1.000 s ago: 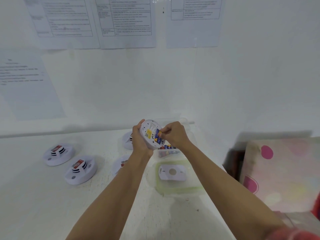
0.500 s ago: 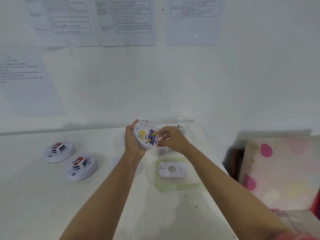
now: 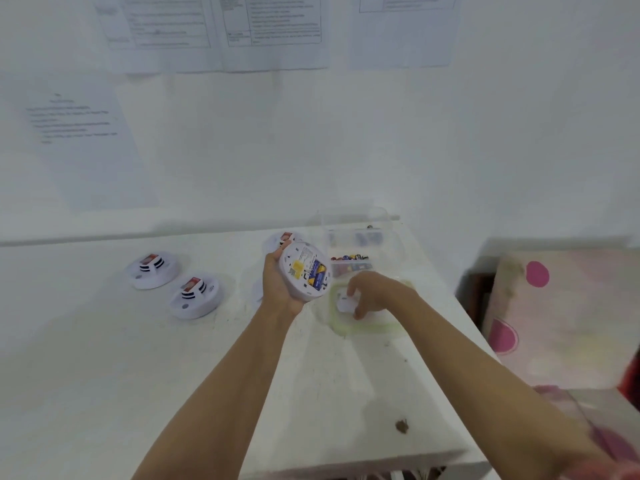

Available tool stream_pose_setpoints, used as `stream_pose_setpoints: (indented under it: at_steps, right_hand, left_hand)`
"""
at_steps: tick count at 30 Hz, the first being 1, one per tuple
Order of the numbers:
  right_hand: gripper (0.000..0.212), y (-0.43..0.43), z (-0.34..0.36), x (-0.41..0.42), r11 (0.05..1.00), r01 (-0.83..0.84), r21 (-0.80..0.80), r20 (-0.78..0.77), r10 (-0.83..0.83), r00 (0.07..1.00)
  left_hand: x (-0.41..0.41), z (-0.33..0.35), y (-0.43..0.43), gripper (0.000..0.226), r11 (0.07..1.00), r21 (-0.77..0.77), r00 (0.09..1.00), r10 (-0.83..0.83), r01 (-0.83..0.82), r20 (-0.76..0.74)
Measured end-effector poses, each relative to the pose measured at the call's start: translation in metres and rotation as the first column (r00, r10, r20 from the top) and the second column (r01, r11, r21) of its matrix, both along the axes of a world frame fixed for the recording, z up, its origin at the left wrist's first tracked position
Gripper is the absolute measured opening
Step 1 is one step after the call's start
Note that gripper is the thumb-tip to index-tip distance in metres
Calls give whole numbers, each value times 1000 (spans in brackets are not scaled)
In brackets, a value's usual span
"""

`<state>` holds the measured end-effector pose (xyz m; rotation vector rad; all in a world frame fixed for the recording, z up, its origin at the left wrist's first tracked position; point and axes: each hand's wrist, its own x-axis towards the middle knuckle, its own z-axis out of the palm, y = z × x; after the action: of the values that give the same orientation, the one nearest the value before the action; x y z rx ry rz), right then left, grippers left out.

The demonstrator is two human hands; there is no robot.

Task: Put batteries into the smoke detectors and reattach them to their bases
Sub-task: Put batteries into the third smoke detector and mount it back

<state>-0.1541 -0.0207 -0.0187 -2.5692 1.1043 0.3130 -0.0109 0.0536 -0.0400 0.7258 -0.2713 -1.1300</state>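
Note:
My left hand [image 3: 278, 287] grips a round white smoke detector [image 3: 304, 273], tilted with its back towards me; a blue and yellow battery sits in its compartment. My right hand [image 3: 375, 293] is lower and to the right, its fingers and thumb pinching the white base plate [image 3: 343, 303] that lies on a green-rimmed lid [image 3: 367, 330]. Behind it stands a clear box of batteries [image 3: 349, 264].
Two assembled detectors, the first detector [image 3: 152, 270] and the second detector [image 3: 195, 296], rest on the white table at the left. Another detector [image 3: 284, 239] peeks out behind my left hand. The wall is close behind. A pink-dotted cushion [image 3: 554, 306] lies beyond the table's right edge.
My right hand left the detector's battery compartment and dropped down to the base plate on the lid. The left hand still holds the detector.

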Motion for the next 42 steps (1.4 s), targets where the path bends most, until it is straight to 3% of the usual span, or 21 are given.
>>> stream_pose_setpoints:
  at_steps: [2,6,11,14,16,18,23,27,31,42]
  right_hand:
    - [57,1,-4,-4,1000,27,-3,48,-27,998]
    - [49,0,-5,-9,999,39,-5,125,-38,991]
    - [44,-2,4,-19,994,104,-22,249,-95,964]
    - [39,2,28,-21,985,171,9,485,-154,861]
    - [38,13,43,-15,988,112,108,668,-155,728]
    - [38,29,48,-4,991,25,135,747,-118,654]
    - [43,44,33,10,999,-6,48,811,-36,583]
    - [43,40,27,8,997,-8,70,840,-55,540]
    - [45,36,29,8,998,-18,58,836,-39,547]
    - [44,34,34,7,997,-50,64,835,-26,549]
  left_hand:
    - [0,-4,7,47,1000,13,1000,-9,9,-17]
    - [2,-10,18,30,998,42,998,-38,41,-50]
    - [-1,-9,25,31,996,12,995,-84,84,-45]
    - [-3,0,25,33,996,-17,996,-85,85,-27]
    - [-6,6,19,42,993,-42,994,-109,109,-7]
    - [-11,12,15,50,987,-64,989,-146,147,13]
    - [-14,14,6,47,980,-85,981,-187,181,-61]
    - [-13,13,3,48,966,-151,971,-222,208,-87]
    - [-9,10,0,31,977,-137,978,-181,165,-108]
    - [-8,13,-4,28,972,-144,978,-199,188,-70]
